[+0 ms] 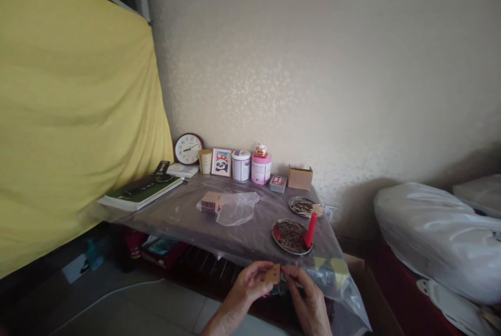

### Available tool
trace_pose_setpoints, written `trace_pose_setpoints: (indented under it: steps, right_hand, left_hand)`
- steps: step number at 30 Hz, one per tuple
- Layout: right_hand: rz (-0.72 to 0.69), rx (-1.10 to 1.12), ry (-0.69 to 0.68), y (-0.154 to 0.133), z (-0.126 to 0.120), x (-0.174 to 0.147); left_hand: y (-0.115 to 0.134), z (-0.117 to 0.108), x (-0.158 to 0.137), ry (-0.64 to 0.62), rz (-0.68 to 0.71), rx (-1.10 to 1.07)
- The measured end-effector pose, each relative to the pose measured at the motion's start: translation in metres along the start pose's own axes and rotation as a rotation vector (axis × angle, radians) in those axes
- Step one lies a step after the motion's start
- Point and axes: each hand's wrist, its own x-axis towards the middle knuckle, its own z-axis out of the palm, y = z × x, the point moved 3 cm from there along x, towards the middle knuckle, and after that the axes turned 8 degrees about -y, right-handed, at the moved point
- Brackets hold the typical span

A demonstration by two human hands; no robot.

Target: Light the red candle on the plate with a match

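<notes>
Near the table's front edge, my left hand (254,284) pinches a small brown cardboard matchbox (273,274) between thumb and fingers. My right hand (307,294) is close by, its thumb and forefinger pressed together at the box's right end. Whatever those fingertips hold, if anything, is too small to make out. Just beyond the hands lies a round metal plate (287,237) covered with dark burnt bits, and an upright red candle (311,229) stands on its right side. A second plate (299,205) behind it carries thin sticks, some dark and some pale.
Clear plastic covers the table (188,226). A wrapped block of small boxes (211,202) sits mid-table. Along the wall stand a clock (189,148), a framed panda picture (222,162), two tins and an open carton (300,177). A green book (144,192) lies left; bagged items (434,237) are right.
</notes>
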Motion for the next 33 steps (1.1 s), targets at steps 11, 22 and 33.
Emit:
trace_pose_setpoints:
  steps: [11,22,33]
  right_hand:
    - [0.069,0.095,-0.054,0.005,-0.001,-0.001]
    - [0.208,0.440,0.170,0.013,-0.014,0.002]
    - [0.052,0.183,0.126,-0.018,-0.011,-0.006]
  left_hand:
    - [0.002,0.001,-0.001,0.019,-0.010,-0.023]
    - [-0.003,0.003,0.002,0.077,0.043,-0.119]
    - [0.002,0.013,0.000,0.056,0.026,-0.213]
